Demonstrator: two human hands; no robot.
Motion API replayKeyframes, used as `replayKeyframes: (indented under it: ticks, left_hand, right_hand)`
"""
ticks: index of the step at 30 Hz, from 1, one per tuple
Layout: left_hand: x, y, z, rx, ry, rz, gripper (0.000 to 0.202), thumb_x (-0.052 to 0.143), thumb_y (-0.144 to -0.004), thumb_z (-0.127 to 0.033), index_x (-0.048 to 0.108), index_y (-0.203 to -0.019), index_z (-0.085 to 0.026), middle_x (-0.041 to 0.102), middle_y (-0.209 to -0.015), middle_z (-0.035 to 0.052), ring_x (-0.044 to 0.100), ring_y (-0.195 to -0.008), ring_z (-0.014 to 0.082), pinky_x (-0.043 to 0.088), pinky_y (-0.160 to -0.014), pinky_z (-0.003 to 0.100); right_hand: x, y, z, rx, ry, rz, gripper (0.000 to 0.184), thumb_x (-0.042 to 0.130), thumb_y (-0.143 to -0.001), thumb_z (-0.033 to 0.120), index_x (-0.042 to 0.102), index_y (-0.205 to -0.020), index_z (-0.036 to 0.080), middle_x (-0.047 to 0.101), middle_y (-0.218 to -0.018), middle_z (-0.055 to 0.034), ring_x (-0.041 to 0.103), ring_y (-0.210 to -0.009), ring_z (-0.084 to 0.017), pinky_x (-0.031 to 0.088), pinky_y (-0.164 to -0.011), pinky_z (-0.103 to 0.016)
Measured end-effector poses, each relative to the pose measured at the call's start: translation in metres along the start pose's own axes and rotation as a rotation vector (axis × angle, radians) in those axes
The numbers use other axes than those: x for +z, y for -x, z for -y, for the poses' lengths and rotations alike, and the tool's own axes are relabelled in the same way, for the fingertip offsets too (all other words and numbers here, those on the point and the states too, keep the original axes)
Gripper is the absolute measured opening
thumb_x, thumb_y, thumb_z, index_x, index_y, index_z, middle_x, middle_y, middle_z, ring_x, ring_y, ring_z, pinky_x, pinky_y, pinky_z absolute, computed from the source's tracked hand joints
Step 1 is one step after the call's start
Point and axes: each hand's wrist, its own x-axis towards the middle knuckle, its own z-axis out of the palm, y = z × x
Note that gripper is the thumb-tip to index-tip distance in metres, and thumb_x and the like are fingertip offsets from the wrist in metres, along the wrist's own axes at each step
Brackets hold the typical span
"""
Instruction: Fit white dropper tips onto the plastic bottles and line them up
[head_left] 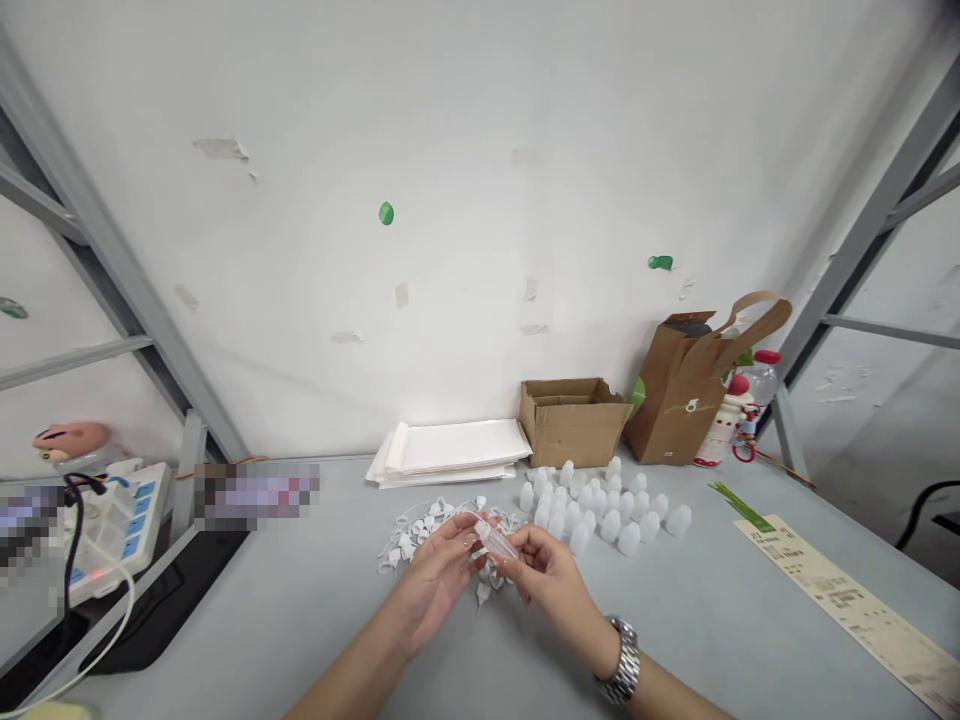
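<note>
A small translucent plastic squeeze bottle [498, 544] is held tilted between my two hands, above the table. My right hand [551, 570] pinches the lower body of the bottle between thumb and fingers. At the bottle's top end, the curled fingers of my left hand [439, 575] close around a white cap [482, 528]. Below and behind my left hand lies a heap of white caps with looped straps [409, 540], partly hidden by my hands. To the right, several empty-looking translucent bottles [630, 537] stand in a cluster on the table.
Behind the bottles are an open cardboard box [574, 435], a stack of white padded envelopes [457, 447] and a brown paper bag [667, 400]. A printed paper strip [847, 600] lies at right. At left are a power strip [135, 520] with cables and a black pad [180, 600].
</note>
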Motion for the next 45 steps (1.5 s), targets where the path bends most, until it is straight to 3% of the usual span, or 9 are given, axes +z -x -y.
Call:
replayKeyframes:
  ticks: [13, 28, 33, 36, 38, 42, 45]
  left_hand:
    - [-0.002, 0.001, 0.002, -0.013, 0.026, -0.028, 0.015, 0.062, -0.075, -0.017, 0.061, -0.09, -0.019, 0.064, -0.099, 0.0045, 0.057, -0.09, 0.0154, 0.042, -0.083, 0.029]
    - [0.0, 0.001, 0.0, 0.026, -0.035, -0.002, 0.013, 0.069, -0.069, -0.023, 0.062, -0.08, -0.017, 0.058, -0.078, 0.0011, 0.053, -0.072, 0.0124, 0.043, -0.071, 0.026]
    - [0.001, 0.0, -0.001, 0.039, -0.082, 0.014, 0.014, 0.068, -0.07, -0.025, 0.063, -0.08, -0.017, 0.059, -0.081, 0.0015, 0.054, -0.073, 0.0123, 0.042, -0.071, 0.025]
    - [0.001, -0.001, -0.007, 0.05, -0.22, -0.062, 0.018, 0.065, -0.072, -0.031, 0.063, -0.082, -0.017, 0.061, -0.082, 0.0037, 0.056, -0.079, 0.016, 0.042, -0.079, 0.029]
    - [-0.003, -0.002, -0.012, 0.101, -0.397, -0.177, 0.023, 0.061, -0.074, -0.037, 0.063, -0.085, -0.017, 0.063, -0.08, 0.0046, 0.057, -0.081, 0.0185, 0.041, -0.08, 0.032]
    - [-0.015, -0.003, -0.02, 0.371, -0.973, -0.424, 0.023, 0.056, -0.075, -0.041, 0.063, -0.082, -0.021, 0.063, -0.077, 0.0036, 0.056, -0.076, 0.021, 0.04, -0.076, 0.033]
    - [-0.023, -0.004, -0.02, 0.492, -1.319, -0.444, 0.018, 0.056, -0.075, -0.039, 0.064, -0.079, -0.024, 0.063, -0.07, 0.0014, 0.055, -0.067, 0.0203, 0.035, -0.077, 0.035]
  right_hand:
    - [-0.003, -0.005, -0.001, 0.048, -0.095, 0.081, 0.035, 0.07, -0.065, 0.045, 0.052, -0.066, 0.015, 0.061, -0.055, 0.0015, 0.041, -0.035, -0.005, 0.03, -0.033, -0.017]
    - [-0.003, 0.0, 0.005, 0.116, -0.209, 0.268, 0.031, 0.068, -0.069, 0.043, 0.055, -0.068, 0.015, 0.063, -0.057, 0.0007, 0.041, -0.035, -0.005, 0.028, -0.037, -0.019]
    - [-0.004, -0.001, 0.006, 0.129, -0.254, 0.315, 0.027, 0.066, -0.072, 0.039, 0.055, -0.068, 0.015, 0.063, -0.059, 0.0003, 0.041, -0.037, -0.005, 0.029, -0.04, -0.019]
    - [-0.007, -0.003, 0.008, 0.101, -0.247, 0.273, 0.026, 0.066, -0.073, 0.038, 0.055, -0.068, 0.014, 0.062, -0.059, 0.0003, 0.044, -0.04, -0.006, 0.031, -0.041, -0.019]
    - [-0.01, -0.004, 0.009, 0.071, -0.235, 0.221, 0.027, 0.066, -0.073, 0.039, 0.056, -0.068, 0.014, 0.062, -0.059, 0.0003, 0.046, -0.043, -0.007, 0.032, -0.043, -0.02]
    - [-0.011, -0.006, 0.007, 0.06, -0.203, 0.14, 0.029, 0.066, -0.073, 0.042, 0.056, -0.068, 0.015, 0.06, -0.059, 0.0009, 0.046, -0.045, -0.008, 0.033, -0.047, -0.021]
    - [-0.01, -0.006, 0.006, 0.085, -0.177, 0.104, 0.032, 0.066, -0.072, 0.044, 0.055, -0.068, 0.015, 0.059, -0.058, 0.001, 0.046, -0.045, -0.008, 0.034, -0.048, -0.021]
